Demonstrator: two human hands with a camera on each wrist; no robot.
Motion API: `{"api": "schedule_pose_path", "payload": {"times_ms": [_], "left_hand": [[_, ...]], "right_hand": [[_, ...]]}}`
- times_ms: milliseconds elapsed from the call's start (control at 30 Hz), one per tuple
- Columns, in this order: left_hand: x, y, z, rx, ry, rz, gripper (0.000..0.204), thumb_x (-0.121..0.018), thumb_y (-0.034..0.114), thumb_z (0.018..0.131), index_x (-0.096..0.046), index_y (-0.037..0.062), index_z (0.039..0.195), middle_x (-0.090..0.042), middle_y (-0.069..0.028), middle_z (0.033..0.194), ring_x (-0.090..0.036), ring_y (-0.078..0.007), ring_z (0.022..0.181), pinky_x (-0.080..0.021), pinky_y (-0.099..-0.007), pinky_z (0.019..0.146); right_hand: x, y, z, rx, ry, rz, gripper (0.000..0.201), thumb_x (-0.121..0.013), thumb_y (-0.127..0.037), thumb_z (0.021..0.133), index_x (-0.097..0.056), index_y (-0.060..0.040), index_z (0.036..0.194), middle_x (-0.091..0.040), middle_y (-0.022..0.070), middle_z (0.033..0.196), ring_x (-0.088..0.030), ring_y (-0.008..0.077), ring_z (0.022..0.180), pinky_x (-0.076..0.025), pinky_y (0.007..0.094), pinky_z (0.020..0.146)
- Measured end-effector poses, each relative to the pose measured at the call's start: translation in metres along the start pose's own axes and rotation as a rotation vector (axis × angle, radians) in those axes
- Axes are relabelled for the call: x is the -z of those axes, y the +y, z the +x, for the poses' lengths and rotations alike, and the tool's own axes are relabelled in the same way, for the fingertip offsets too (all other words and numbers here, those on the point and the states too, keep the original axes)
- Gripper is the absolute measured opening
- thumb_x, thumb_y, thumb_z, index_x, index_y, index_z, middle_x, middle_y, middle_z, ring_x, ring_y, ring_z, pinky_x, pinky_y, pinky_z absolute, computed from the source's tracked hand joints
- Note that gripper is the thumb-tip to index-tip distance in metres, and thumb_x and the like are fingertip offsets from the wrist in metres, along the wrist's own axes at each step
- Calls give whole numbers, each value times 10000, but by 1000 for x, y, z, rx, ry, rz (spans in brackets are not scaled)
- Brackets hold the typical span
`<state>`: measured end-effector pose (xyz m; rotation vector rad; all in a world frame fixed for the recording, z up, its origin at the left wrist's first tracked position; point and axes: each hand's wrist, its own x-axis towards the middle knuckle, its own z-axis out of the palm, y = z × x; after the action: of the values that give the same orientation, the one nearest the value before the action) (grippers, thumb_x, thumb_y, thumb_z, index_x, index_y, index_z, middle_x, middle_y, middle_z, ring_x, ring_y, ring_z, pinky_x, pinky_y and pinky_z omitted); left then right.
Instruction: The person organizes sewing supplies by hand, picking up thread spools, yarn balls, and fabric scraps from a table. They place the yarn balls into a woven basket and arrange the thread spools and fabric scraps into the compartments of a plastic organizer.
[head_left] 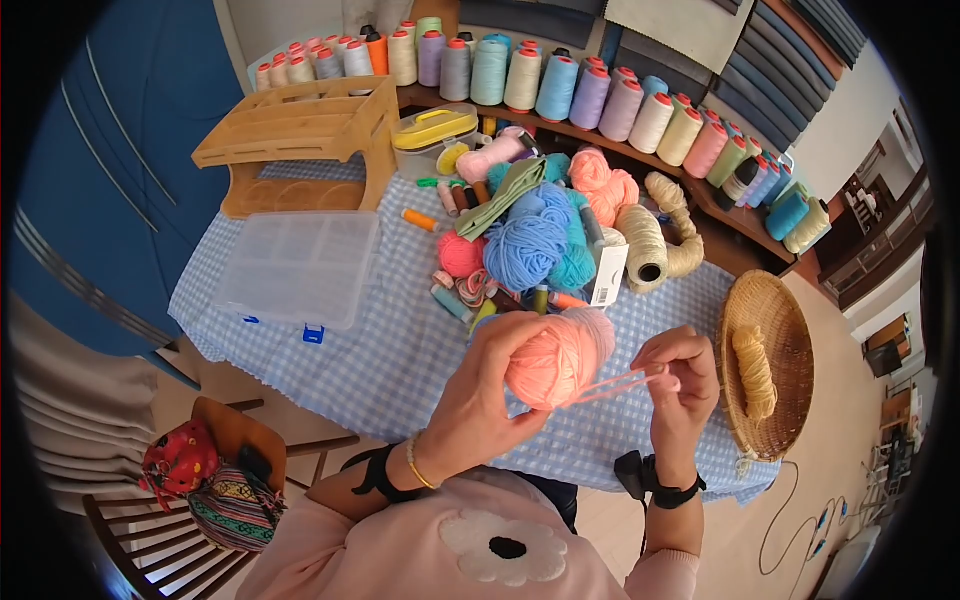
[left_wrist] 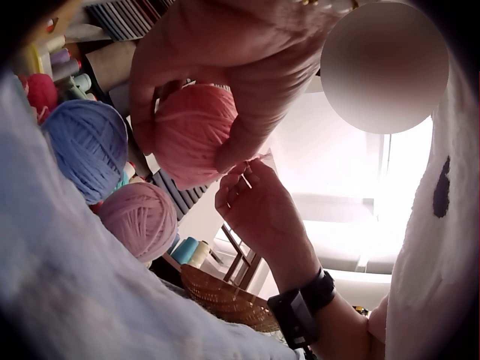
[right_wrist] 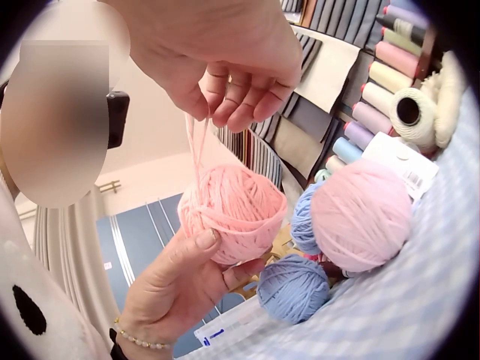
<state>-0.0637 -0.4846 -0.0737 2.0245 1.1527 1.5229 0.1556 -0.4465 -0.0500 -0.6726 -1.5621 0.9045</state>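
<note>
My left hand grips a peach-pink ball of yarn, fingers over its top and thumb along its lower side. To its right, my right hand pinches strands of the same yarn between thumb and fingertips. These strands stretch across from the ball in the head view. Just behind the held ball a paler pink yarn ball rests on the checked cloth. A blue yarn ball lies further back, in the heap of yarn.
Left on the checked cloth lies a clear plastic case, with a wooden rack behind it. A wicker basket holding a yellow skein stands at right. Thread cones line the back shelf.
</note>
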Motion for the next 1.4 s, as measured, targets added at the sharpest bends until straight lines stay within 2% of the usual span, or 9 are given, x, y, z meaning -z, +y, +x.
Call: {"api": "schedule_pose_path", "payload": {"times_ms": [500, 733, 867, 933, 1067, 1133, 1200, 1333, 1400], "left_hand": [[-4, -10, -9, 392, -214, -667, 895, -810, 103, 808, -224, 42, 1482, -349, -121, 1428, -417, -225, 1349, -444, -386, 1093], [-1, -12, -9, 529, -223, -864, 850, -783, 186, 869, -208, 65, 1483, -334, -102, 1469, -394, -211, 1375, -449, -400, 1088], [-2, -5, -6, 571, -176, -921, 895, -780, 196, 858, -186, 48, 1513, -356, -103, 1476, -379, -202, 1379, -382, -375, 1116], [-1, -2, -4, 655, -159, -961, 889, -771, 252, 869, -204, 41, 1521, -377, -99, 1479, -390, -199, 1369, -376, -381, 1118], [3, -3, -4, 760, -232, -1078, 845, -734, 329, 900, -239, 37, 1519, -398, -95, 1478, -386, -197, 1372, -355, -381, 1131], [-1, -9, -8, 675, -266, -1004, 754, -709, 308, 934, -254, 47, 1475, -440, -106, 1397, -529, -176, 1213, -551, -338, 867], [-5, -10, -13, 628, -268, -964, 761, -704, 295, 937, -244, 46, 1490, -449, -110, 1388, -547, -184, 1188, -545, -356, 882], [-2, -11, -10, 641, -441, -1047, 794, -682, 247, 947, -187, 63, 1540, -451, -151, 1408, -582, -215, 1153, -521, -385, 931], [10, -2, -4, 597, -441, -927, 752, -673, 219, 937, -239, 55, 1528, -456, -157, 1431, -580, -226, 1177, -516, -381, 942]], "right_hand": [[16, 6, -2, -154, 152, 198, 124, -627, -110, 971, -572, -13, 1024, -605, 66, 956, -575, 121, 840, -494, 264, 751], [20, 10, -1, -167, 204, 272, 345, -536, 28, 902, -545, -4, 1245, -619, 67, 1034, -588, 137, 904, -482, 285, 847], [16, 6, -4, -135, 81, 107, 456, -625, -91, 885, -508, -5, 1317, -598, 103, 1195, -597, 192, 1068, -471, 343, 929], [10, -2, -5, -133, -67, 19, 727, -763, -253, 812, -438, -6, 1414, -502, 145, 1392, -535, 264, 1256, -426, 409, 1027], [-6, -14, -1, 21, -275, -254, 893, -860, -231, 709, -412, -29, 1455, -441, 174, 1439, -497, 324, 1290, -414, 432, 1055], [-14, -17, -1, 59, -346, -399, 930, -883, -210, 676, -412, -40, 1460, -430, 184, 1444, -489, 347, 1294, -419, 438, 1053], [-19, -16, -1, 98, -415, -437, 919, -898, -164, 639, -456, -71, 1440, -437, 188, 1429, -494, 376, 1277, -435, 437, 1042], [0, -31, 2, 73, -327, -524, 776, -848, -140, 628, -545, -76, 1340, -546, 166, 1322, -525, 369, 1235, -426, 454, 1037], [26, -48, 7, 105, -63, -729, 699, -773, -118, 657, -544, -54, 1314, -567, 158, 1274, -540, 334, 1227, -424, 447, 1057]]}}
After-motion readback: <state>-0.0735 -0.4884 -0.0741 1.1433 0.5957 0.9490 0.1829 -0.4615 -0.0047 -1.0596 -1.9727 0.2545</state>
